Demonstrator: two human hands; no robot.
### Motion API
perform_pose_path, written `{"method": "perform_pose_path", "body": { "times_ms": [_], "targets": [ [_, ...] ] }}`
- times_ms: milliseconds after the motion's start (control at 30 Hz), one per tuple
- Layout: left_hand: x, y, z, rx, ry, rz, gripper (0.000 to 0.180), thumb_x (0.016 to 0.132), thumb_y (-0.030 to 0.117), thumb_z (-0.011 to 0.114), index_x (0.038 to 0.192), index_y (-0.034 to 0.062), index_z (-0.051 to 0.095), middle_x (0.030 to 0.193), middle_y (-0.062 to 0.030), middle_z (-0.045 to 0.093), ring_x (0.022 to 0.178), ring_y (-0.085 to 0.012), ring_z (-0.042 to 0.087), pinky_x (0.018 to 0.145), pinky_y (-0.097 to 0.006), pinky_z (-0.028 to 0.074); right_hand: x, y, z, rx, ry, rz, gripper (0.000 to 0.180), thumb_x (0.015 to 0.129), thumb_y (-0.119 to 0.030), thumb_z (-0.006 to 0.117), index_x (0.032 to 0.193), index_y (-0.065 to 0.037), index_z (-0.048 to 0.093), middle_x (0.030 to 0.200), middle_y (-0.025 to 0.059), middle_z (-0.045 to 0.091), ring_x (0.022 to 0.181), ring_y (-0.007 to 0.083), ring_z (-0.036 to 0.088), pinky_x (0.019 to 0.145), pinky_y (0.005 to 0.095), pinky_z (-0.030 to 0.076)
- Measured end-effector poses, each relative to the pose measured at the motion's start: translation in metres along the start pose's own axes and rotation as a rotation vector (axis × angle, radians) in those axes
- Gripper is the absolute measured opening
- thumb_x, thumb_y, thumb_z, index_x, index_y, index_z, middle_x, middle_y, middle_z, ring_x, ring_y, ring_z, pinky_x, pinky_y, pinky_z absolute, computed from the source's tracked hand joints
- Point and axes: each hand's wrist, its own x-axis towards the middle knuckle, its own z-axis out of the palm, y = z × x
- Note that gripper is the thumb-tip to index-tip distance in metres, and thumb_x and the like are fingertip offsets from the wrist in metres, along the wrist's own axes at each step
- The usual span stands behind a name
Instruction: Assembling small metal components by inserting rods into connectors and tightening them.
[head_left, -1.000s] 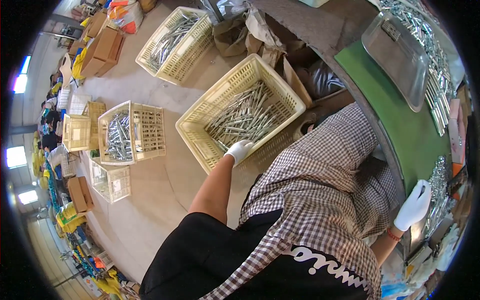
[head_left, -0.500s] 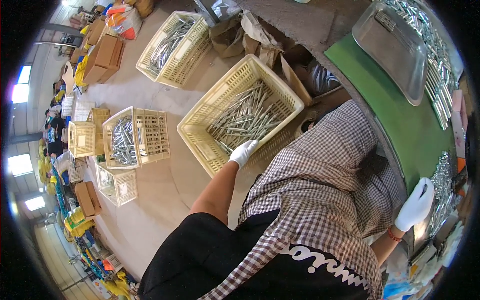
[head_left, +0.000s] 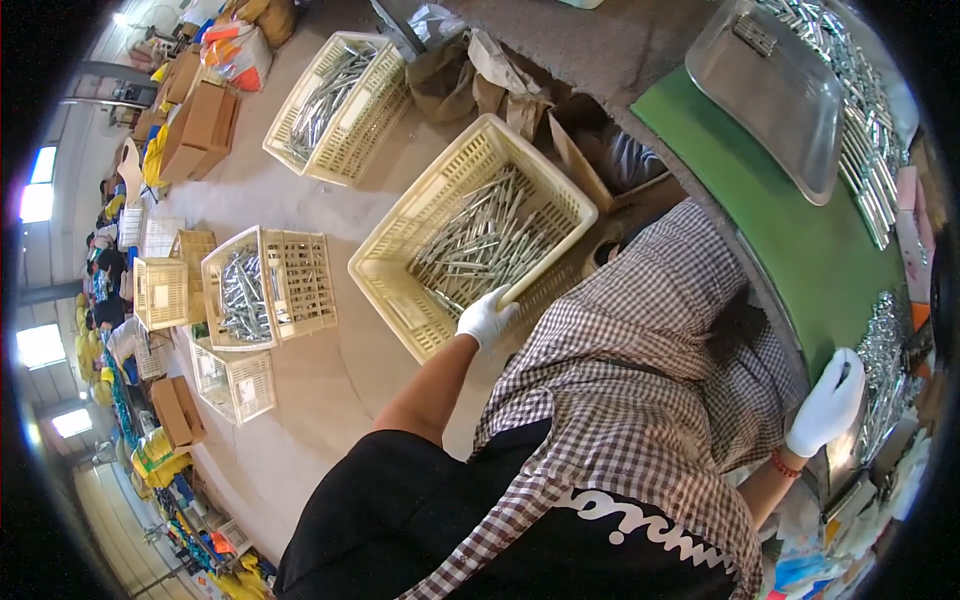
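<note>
My left hand (head_left: 487,317), in a white glove, is at the near rim of a cream plastic crate (head_left: 400,228) with slotted walls. Its fingers are closed around the rim. Inside this crate lies a loose heap of slim silver metal rods (head_left: 485,245). My right hand (head_left: 828,405), also gloved in white, lies at the edge of a green work mat (head_left: 740,160), beside a pile of small shiny metal parts (head_left: 884,365). Its fingers are curled together; whether anything sits between them is hidden.
On the mat stands a metal tray (head_left: 765,100), with silver tubes (head_left: 870,170) heaped beyond it. Another crate of rods (head_left: 330,105) sits on the floor farther off. Stacked crates (head_left: 300,285) stand at left, cardboard boxes (head_left: 200,130) behind. An open carton (head_left: 580,165) sits beneath the table.
The whole view has shifted slightly, with the crates appearing a little lower and farther left. Both hands keep about the same places against the crate and the mat.
</note>
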Motion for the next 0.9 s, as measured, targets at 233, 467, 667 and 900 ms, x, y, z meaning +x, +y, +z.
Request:
{"method": "perform_pose_path", "body": {
  "times_ms": [233, 467, 667, 900],
  "targets": [
    [0.079, -0.041, -0.07, 0.234, 0.578, 0.163, 0.061, 0.089, 0.045, 0.066, 0.136, 0.0075, 0.056, 0.134, -0.023, 0.058, 0.126, -0.038, 0.052, 0.107, -0.045, 0.042, 0.001, 0.0, 0.0, -0.024, -0.013, 0.015, 0.024, 0.099, -0.021, 0.058, 0.106, 0.0, 0.067, 0.104, 0.0134, 0.07, 0.092, 0.027, 0.066, 0.083, 0.035, 0.051],
    [0.193, -0.141, -0.231, 0.44, -0.018, -0.198, 0.059, 0.09, 0.044, 0.06, 0.138, 0.0127, 0.047, 0.143, -0.0171, 0.051, 0.129, -0.0342, 0.051, 0.106, -0.042, 0.043, 0.003, -0.002, 0.003, 0.018, -0.035, -0.002, 0.023, 0.099, -0.019, 0.058, 0.106, 0.001, 0.067, 0.103, 0.014, 0.069, 0.091, 0.0278, 0.066, 0.083, 0.0355, 0.051],
    [0.219, -0.067, -0.155, 0.423, 0.277, -0.255, 0.053, 0.087, 0.045, 0.062, 0.132, 0.0179, 0.054, 0.122, -0.0179, 0.065, 0.121, -0.0318, 0.059, 0.101, -0.044, 0.048, -0.003, -0.002, -0.005, -0.089, 0.028, 0.008, 0.018, 0.097, -0.015, 0.06, 0.104, 0.001, 0.067, 0.099, 0.0142, 0.069, 0.088, 0.0289, 0.066, 0.081, 0.0359, 0.051],
    [0.2, -0.102, -0.196, 0.294, 0.407, -0.253, 0.038, 0.086, 0.042, 0.063, 0.116, 0.0188, 0.07, 0.114, -0.0151, 0.07, 0.106, -0.0324, 0.067, 0.091, -0.043, 0.052, -0.001, -0.001, 0.0, -0.037, 0.028, -0.006, 0.016, 0.095, -0.013, 0.062, 0.101, 0.001, 0.067, 0.098, 0.0144, 0.069, 0.087, 0.0293, 0.066, 0.08, 0.0354, 0.051]
  ]
}}
